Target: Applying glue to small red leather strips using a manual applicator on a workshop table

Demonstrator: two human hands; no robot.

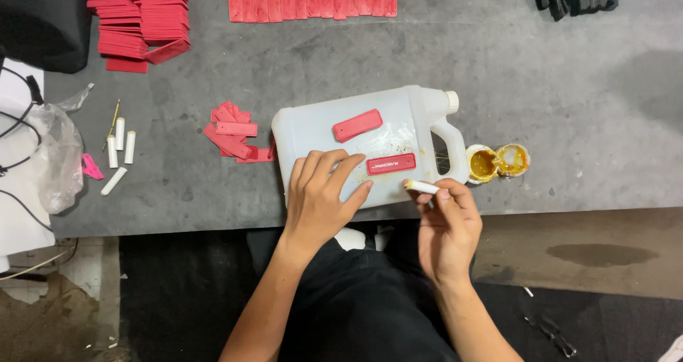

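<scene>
A white plastic jug point(313, 130) lies on its side on the grey table, cap to the right. Two red rectangular tags rest on its flat face: one point(357, 125) near the top, one point(390, 164) lower down. My left hand point(320, 195) lies flat on the jug, fingertips just left of the lower tag. My right hand point(447, 227) holds a small white stick point(422, 187) with its tip close to that tag's right end.
Two small open pots of yellow glue point(498, 161) stand right of the jug. A loose pile of red tags point(231, 134) lies to its left, with white sticks point(119, 145) and a plastic bag point(53, 155) beyond. Stacks and rows of red tags point(142, 17) fill the far edge.
</scene>
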